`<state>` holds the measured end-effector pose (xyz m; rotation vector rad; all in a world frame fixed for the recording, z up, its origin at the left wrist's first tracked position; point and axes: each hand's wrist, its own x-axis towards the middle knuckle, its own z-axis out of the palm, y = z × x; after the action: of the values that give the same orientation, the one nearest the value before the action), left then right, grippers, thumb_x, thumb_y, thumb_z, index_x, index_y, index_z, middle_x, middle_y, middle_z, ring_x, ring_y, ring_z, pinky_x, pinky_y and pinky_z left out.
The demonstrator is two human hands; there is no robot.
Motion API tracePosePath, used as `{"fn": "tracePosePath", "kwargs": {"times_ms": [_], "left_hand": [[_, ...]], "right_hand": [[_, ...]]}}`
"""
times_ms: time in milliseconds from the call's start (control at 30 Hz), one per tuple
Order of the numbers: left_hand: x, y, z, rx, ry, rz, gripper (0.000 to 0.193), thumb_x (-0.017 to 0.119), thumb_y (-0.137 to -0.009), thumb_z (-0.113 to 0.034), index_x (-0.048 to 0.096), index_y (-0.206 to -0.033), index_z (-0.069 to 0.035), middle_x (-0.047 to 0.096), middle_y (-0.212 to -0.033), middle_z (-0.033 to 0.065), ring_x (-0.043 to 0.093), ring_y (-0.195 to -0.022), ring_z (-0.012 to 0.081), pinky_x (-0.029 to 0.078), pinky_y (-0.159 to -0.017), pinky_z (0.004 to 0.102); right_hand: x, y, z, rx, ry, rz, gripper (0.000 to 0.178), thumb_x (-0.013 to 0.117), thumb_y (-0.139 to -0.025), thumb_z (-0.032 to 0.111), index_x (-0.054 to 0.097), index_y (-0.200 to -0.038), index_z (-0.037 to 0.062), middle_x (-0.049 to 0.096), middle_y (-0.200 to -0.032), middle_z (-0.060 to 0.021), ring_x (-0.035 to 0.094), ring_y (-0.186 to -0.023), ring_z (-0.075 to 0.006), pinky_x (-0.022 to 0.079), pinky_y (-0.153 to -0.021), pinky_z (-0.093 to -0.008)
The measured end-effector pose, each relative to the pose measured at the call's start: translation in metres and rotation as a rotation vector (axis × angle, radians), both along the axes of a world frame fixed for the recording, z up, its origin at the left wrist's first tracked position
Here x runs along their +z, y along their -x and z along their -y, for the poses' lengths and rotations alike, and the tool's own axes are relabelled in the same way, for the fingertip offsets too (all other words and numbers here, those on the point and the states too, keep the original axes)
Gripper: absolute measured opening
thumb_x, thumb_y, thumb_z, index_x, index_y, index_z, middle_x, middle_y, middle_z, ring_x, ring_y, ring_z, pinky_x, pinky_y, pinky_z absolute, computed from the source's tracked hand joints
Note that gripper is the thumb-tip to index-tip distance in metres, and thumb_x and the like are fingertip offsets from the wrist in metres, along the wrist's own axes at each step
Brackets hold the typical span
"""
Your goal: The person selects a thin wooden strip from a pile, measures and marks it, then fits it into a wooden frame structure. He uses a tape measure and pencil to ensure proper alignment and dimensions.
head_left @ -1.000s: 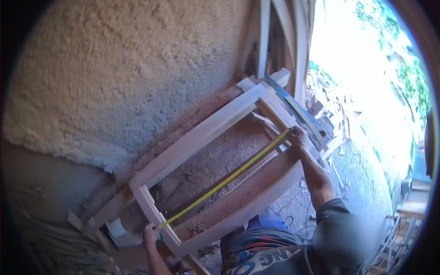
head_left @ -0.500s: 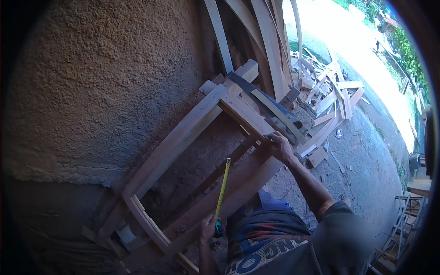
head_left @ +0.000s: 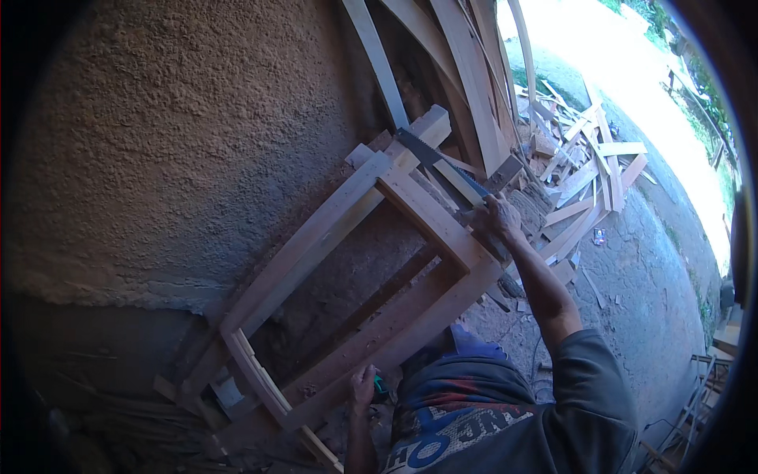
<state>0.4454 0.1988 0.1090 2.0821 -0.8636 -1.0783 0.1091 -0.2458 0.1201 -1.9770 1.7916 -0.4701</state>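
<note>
A rectangular wooden frame (head_left: 355,276) leans tilted against a rough plastered wall (head_left: 181,134), its long rails running from lower left to upper right. The person's right hand (head_left: 496,219) rests on the frame's upper right corner, fingers curled down over the short end rail where it meets the long rail. The left hand (head_left: 363,389) sits low against the frame's near long rail, fingers clamped on a small green tape measure (head_left: 380,386) that is only partly visible beside the palm; no tape shows drawn out. A dark handsaw (head_left: 438,162) lies across the stacked wood just above the frame's top end. Long curved boards (head_left: 450,71) stand against the wall behind, and loose offcuts (head_left: 588,170) are scattered over the bare ground (head_left: 639,292) to the right.
</note>
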Motion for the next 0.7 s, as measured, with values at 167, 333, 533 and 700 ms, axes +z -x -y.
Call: {"fn": "tracePosePath", "kwargs": {"times_ms": [167, 333, 533, 700], "left_hand": [[-0.003, 0.008, 0.0, 0.059, 0.064, 0.023, 0.029, 0.054, -0.099, -0.024, 0.071, -0.099, 0.001, 0.069, -0.089, 0.006, 0.062, -0.085, 0.0127, 0.049, -0.076, 0.0311], [-0.001, 0.015, 0.005, 0.076, 0.063, 0.0, 0.027, 0.055, -0.099, -0.022, 0.07, -0.1, 0.001, 0.069, -0.09, 0.0067, 0.061, -0.085, 0.013, 0.049, -0.076, 0.031], [-0.01, 0.03, 0.059, -0.094, 0.205, 0.109, 0.028, 0.061, -0.098, -0.026, 0.069, -0.106, 0.0, 0.068, -0.086, 0.0102, 0.064, -0.083, 0.0162, 0.05, -0.075, 0.0327], [0.052, 0.086, 0.167, -0.339, 0.067, 0.064, 0.047, 0.065, -0.095, -0.035, 0.058, -0.131, -0.005, 0.068, -0.091, 0.0112, 0.065, -0.083, 0.0232, 0.052, -0.075, 0.0366]], "right_hand": [[0.0, -0.012, 0.024, 0.094, -0.119, -0.176, 0.038, 0.068, -0.083, 0.037, 0.071, -0.105, 0.007, 0.067, -0.109, -0.0204, 0.068, -0.097, -0.0414, 0.055, -0.081, -0.0514], [0.012, -0.004, 0.029, 0.222, -0.038, -0.183, 0.03, 0.063, -0.084, 0.029, 0.071, -0.103, 0.0073, 0.072, -0.093, -0.0196, 0.071, -0.089, -0.0395, 0.056, -0.078, -0.0501], [0.024, -0.016, -0.023, 0.322, -0.08, 0.392, 0.024, 0.062, -0.086, 0.022, 0.07, -0.1, 0.0048, 0.071, -0.094, -0.0214, 0.071, -0.092, -0.0381, 0.055, -0.079, -0.0436], [0.001, -0.012, -0.059, 0.237, -0.152, 0.269, 0.023, 0.063, -0.086, 0.022, 0.071, -0.099, 0.0045, 0.071, -0.093, -0.0232, 0.07, -0.09, -0.0394, 0.055, -0.079, -0.0452]]}}
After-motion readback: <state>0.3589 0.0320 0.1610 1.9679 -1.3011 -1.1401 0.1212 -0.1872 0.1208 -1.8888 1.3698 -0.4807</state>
